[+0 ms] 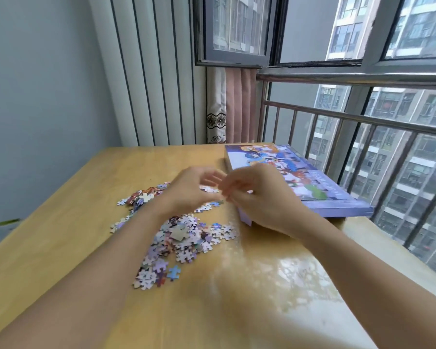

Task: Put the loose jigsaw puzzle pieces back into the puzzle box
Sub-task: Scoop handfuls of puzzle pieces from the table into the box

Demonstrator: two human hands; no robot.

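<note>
Your left hand (194, 190) and right hand (259, 197) are meeting above the puzzle pieces (181, 238); blur is hiding whether the fingers are pinching anything. The closed puzzle box (337, 195) is lying just beyond your right fingertips, probably awaiting opening.

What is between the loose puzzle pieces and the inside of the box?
The lid. The puzzle box lies closed, picture side up, at the table's far right by the railing. The puzzle pieces lie left of it. Both hands, left and right, hover between them.
</note>
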